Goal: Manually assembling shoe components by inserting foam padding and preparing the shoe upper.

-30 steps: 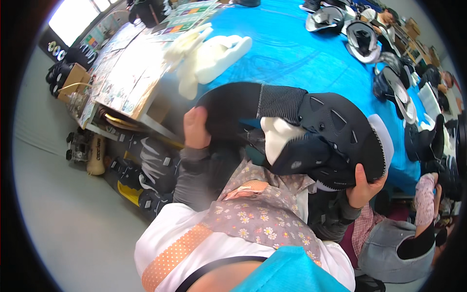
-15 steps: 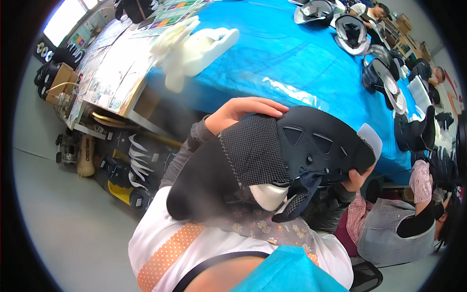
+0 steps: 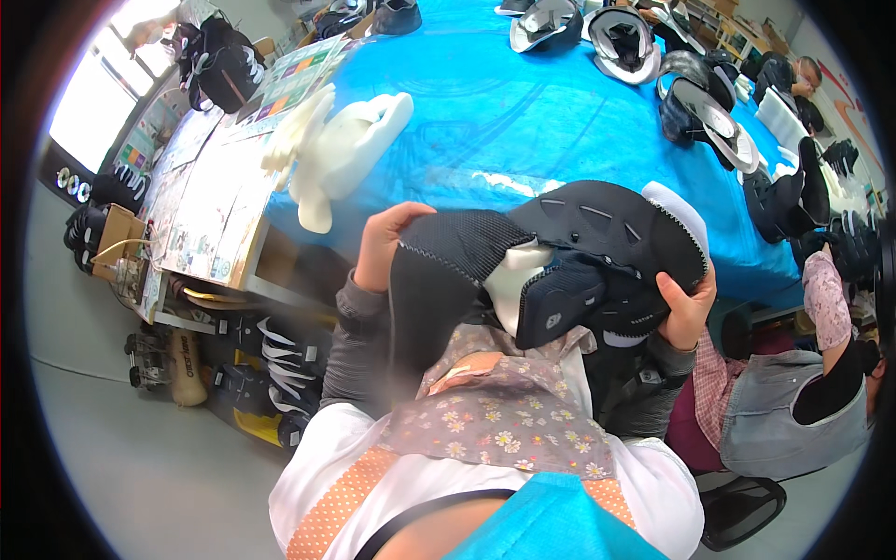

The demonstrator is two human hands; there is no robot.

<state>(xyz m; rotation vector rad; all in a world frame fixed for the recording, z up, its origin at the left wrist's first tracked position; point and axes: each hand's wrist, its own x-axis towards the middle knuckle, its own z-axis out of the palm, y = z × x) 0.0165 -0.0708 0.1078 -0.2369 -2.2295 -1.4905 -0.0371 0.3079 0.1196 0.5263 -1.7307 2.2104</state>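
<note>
A black padded liner (image 3: 597, 224) is stretched between my hands in front of my chest. It has ribbed mesh, slotted panels and a pale edge strip, and a white foam part (image 3: 509, 285) shows in its opening. My left hand (image 3: 385, 245) is closed on the mesh end of the liner, its fingers partly hidden behind it. On the other end, my right hand (image 3: 689, 303) grips the rim, thumb on the near side. A dark flap (image 3: 555, 303) sits folded in the middle, near the floral apron (image 3: 504, 411).
A blue-covered table (image 3: 467, 103) lies ahead, with white foam pieces (image 3: 350, 140) at its left edge. Several similar black-and-white liners (image 3: 623, 45) line its far right. A paper-covered bench (image 3: 201, 215) stands left. Another person (image 3: 793, 411) sits at the right, close by.
The liner has turned and been lifted slightly toward the table, so its opening now shows more. My left hand has shifted left to the mesh end; my right hand still holds the rim.
</note>
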